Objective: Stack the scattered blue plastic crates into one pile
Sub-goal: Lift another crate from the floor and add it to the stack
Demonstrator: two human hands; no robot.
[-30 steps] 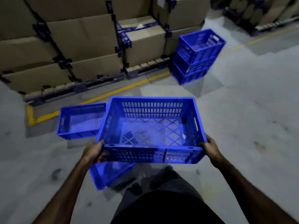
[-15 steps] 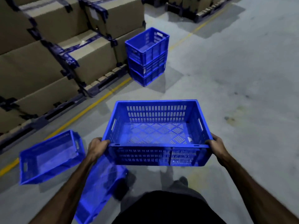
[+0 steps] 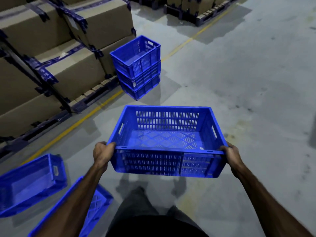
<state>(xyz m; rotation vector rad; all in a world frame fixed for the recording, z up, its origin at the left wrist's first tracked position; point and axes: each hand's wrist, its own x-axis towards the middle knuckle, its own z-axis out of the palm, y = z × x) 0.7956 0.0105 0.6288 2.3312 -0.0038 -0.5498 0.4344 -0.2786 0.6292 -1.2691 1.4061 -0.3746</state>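
The grey concrete floor (image 3: 239, 74) fills most of the view, crossed by a yellow painted line (image 3: 82, 120) that runs from the lower left toward the upper right. Along the left side, past that line, stand big cardboard boxes (image 3: 77, 69) bound with dark straps and raised on pallets (image 3: 95, 93); more loaded pallets sit at the floor's far edge.

The carried crate (image 3: 164, 139) is the largest blue thing in sight. It hangs level above the floor in front of the person, open side up and empty (a small pale scrap lies in its near right corner), with slotted walls and a lattice base. The left hand (image 3: 102, 154) is wrapped around its near left corner, fingers curled over the rim, and the right hand (image 3: 230, 156) grips the near right corner the same way, so both hands are closed on the crate.

Ahead and a little left, just beside the boxes and next to the yellow line, stands the pile of crates (image 3: 138, 67), three high and squarely nested.

At the lower left corner of the floor a loose crate (image 3: 30, 183) lies tipped, its open side turned toward the camera. Just right of it a second loose crate (image 3: 95, 207) lies tilted, partly hidden behind the left forearm.
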